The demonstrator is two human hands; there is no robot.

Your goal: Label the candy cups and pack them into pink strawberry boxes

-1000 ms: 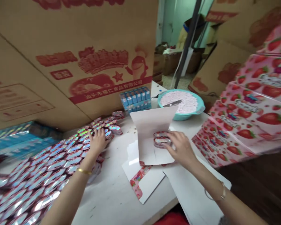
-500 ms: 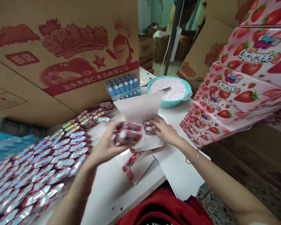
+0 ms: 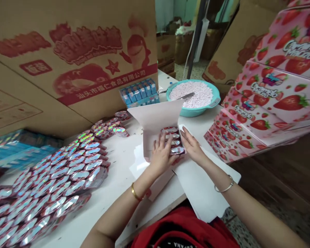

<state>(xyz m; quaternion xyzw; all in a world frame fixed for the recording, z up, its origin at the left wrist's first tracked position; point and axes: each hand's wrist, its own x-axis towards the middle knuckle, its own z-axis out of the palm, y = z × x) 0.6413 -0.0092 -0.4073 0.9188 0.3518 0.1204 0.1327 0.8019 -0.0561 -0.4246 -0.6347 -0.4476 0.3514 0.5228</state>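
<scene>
A white-lined carton [image 3: 147,144] sits on the table with its lid raised at the back. Small red-and-pink packs [image 3: 177,150] with shiny oval tops stand in a column along its right side. Over them lies my left hand [image 3: 160,153], fingers spread and touching the packs; the thumb is partly hidden. My right hand [image 3: 193,146] is open too, its fingers stretched flat along the outside of the carton's right wall.
Many like packs [image 3: 76,161] stand in rows on the left. Behind are a blue basin [image 3: 215,100] of small white pieces with a knife [image 3: 188,95], and blue packs [image 3: 139,93]. Strawberry-printed boxes [image 3: 263,93] are stacked at right; white sheets [image 3: 204,186] overhang the front edge.
My left hand has brought the packs it held rightward into the carton and let them go. My right hand has shifted from inside the carton to its right wall.
</scene>
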